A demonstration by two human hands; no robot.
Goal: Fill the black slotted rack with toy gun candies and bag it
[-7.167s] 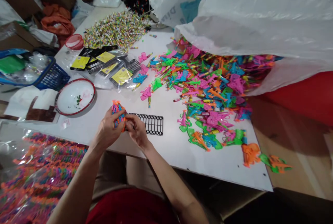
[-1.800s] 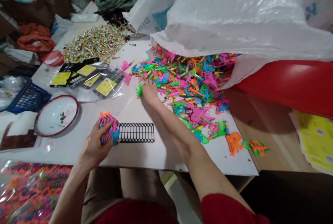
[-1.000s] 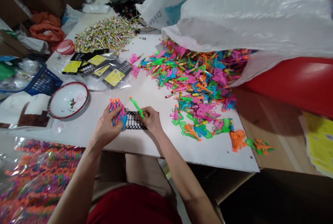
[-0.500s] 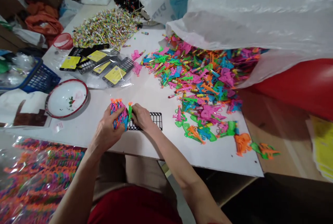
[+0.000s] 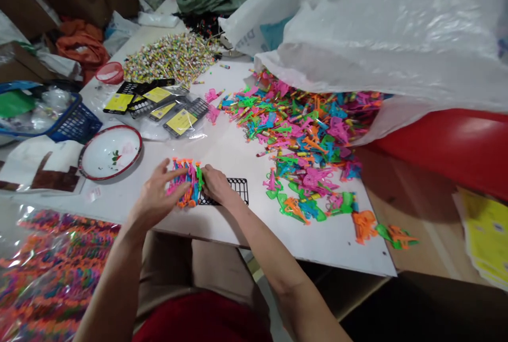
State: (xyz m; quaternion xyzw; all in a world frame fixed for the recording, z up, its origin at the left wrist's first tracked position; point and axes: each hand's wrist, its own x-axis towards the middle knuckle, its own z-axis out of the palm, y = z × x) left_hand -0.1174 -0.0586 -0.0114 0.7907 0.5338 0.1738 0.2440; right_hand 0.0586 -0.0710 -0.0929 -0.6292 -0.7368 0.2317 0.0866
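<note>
A row of small plastic pieces in pink, blue and orange [image 5: 184, 183] stands close together on the left part of a black plastic grid rack [image 5: 239, 189]. My left hand [image 5: 154, 196] is beside the row, its fingers stretched out and apart over its left side. At the right end of the row is a green plastic piece [image 5: 199, 175]. The fingers of my right hand [image 5: 215, 186] are closed against it, over the rack, and their tips are partly hidden. The rack's right end shows bare holes past my right wrist.
To the right lies a loose heap of bright plastic pieces [image 5: 301, 141], spilling from a white sack [image 5: 357, 29]. An enamel basin [image 5: 95, 164], packed black racks with yellow cards [image 5: 180, 121] and a blue basket [image 5: 77, 122] are at left. Bagged pieces [image 5: 59, 273] lie below the table edge.
My left hand has loosened from around the row, its fingers now spread, and more of the pieces shows. My right hand stays at the green piece. The camera view has shifted slightly.
</note>
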